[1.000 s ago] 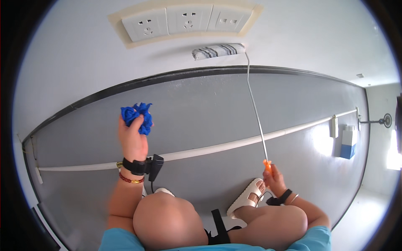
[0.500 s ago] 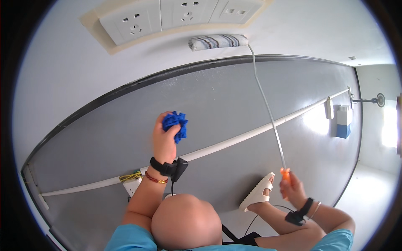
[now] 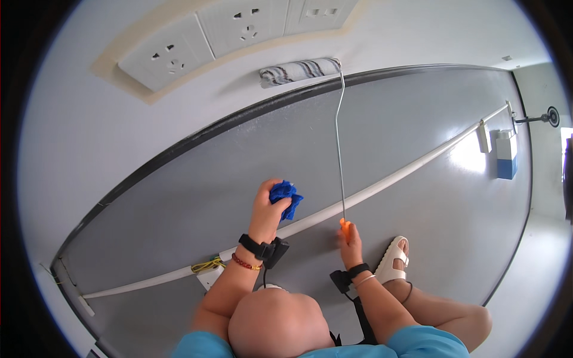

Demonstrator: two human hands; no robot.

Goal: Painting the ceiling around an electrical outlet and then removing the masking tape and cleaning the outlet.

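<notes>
My left hand (image 3: pixel 267 209) is closed around a crumpled blue cloth (image 3: pixel 287 200), held out over the grey floor. My right hand (image 3: pixel 350 241) grips the orange handle (image 3: pixel 345 228) of a paint roller, its long bent metal rod (image 3: pixel 339 149) running up to a grey-striped white roller head (image 3: pixel 298 72). The head lies against the white wall, just above the dark skirting and below the white socket plates (image 3: pixel 243 24), which have beige tape around them.
A long white cable trunking (image 3: pixel 388 179) crosses the grey floor (image 3: pixel 227 167), with yellow wires (image 3: pixel 208 264) and a white socket strip (image 3: pixel 210 277) at left. A blue-and-white box (image 3: pixel 506 161) and a dark stand (image 3: pixel 537 119) are at right. My sandalled foot (image 3: pixel 393 256) is beside my right hand.
My left hand with the cloth has moved rightward and a little down. My right hand and the roller's handle have shifted left. My view has turned, and more of the yellow wires shows.
</notes>
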